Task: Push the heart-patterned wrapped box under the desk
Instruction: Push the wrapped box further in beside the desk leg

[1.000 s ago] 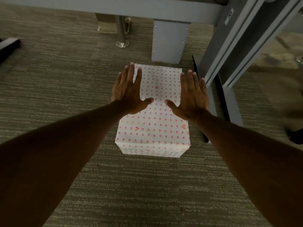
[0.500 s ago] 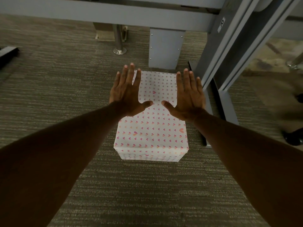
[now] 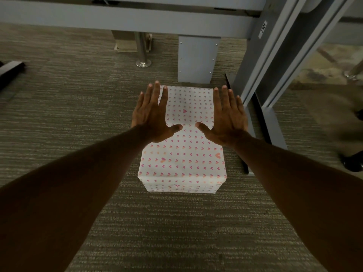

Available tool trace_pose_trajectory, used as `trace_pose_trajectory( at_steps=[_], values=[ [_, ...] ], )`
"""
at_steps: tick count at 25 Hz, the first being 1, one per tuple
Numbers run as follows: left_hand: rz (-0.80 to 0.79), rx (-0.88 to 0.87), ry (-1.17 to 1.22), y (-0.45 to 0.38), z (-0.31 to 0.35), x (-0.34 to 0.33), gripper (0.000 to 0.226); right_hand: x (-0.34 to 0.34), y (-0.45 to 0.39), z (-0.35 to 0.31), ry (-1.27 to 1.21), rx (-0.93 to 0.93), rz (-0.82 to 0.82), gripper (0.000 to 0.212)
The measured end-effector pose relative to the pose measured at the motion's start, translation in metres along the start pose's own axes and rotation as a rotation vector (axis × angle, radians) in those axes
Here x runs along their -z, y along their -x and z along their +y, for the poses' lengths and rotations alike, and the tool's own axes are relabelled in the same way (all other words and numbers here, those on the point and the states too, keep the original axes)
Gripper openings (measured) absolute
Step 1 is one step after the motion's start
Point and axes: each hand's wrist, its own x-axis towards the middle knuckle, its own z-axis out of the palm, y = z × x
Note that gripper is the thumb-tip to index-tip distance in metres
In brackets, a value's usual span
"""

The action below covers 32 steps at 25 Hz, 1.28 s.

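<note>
Heart-patterned wrapped box (image 3: pixel 182 160) stands on the striped grey-brown carpet (image 3: pixel 78 107), and its near face is turned toward the camera; it is closed in white paper with small pink and orange hearts, so what is inside cannot be seen. Over the far half of the box both forearms reach forward. The left hand (image 3: pixel 152 116) is flat, with the fingers spread, and lies at the left edge of the box; the right hand (image 3: pixel 225 118) is flat in the same way at the right edge of the box. Neither hand grips anything, and I cannot tell if the palms press on the paper or are just above it. Just beyond the box is a grey metal panel (image 3: pixel 197 59) with small screws, under the desk crossbar (image 3: pixel 117 16). To the right of the box is the slanted desk leg (image 3: pixel 261 61), close beside it, with a label showing the letter R. Farther behind the box, to the left, a chrome post (image 3: pixel 142 52) stands on a round foot.
</note>
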Motion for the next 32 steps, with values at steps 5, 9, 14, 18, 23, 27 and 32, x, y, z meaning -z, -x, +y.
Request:
trace_pose_trajectory(
  at_steps=[5,9,14,18,23,27,32],
  values=[
    [-0.019,0.009,-0.007,0.006,-0.002,-0.011,0.119,-0.003,0.004,-0.001,-0.027,-0.015,-0.001,0.112],
    [-0.027,0.029,0.023,0.009,-0.008,-0.020,0.119,-0.007,0.007,0.000,-0.064,-0.034,-0.020,0.112],
    [-0.122,0.134,0.143,0.010,-0.014,-0.033,0.118,-0.013,0.012,0.004,-0.140,-0.069,-0.092,0.105],
    [-0.186,0.274,0.289,0.017,-0.019,-0.049,0.094,-0.025,0.018,0.008,-0.230,-0.109,-0.136,0.086],
    [-0.206,0.481,0.462,0.024,-0.028,-0.056,0.059,-0.042,0.024,0.012,-0.423,-0.202,-0.164,0.039],
    [-0.239,0.638,0.597,0.022,-0.029,-0.054,0.031,-0.054,0.025,0.016,-0.648,-0.399,-0.213,0.037],
    [-0.234,0.737,0.781,0.024,-0.032,-0.053,0.012,-0.058,0.022,0.017,-0.896,-0.621,-0.232,0.035]
  ],
)
